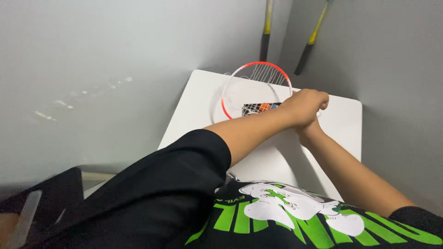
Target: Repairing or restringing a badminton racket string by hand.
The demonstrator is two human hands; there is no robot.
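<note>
Red-rimmed badminton racket head (255, 90) lay flat on the white desk (198, 108), light, its strings loose and fragile. My left hand (304, 107) closed near its rim; my right hand (310, 131) was hidden beneath, grip unclear.

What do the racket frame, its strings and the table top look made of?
Racket frame: thin rigid hoop, glossy red-orange and white paint; likely metal or composite, can't tell which. Strings: fine pale cord, probably synthetic, with only part of the head strung. Table: smooth matte white, looks like laminate or plastic, with rounded corners. The left hand is closed at the rim, with the right hand mostly hidden beneath it.
</note>
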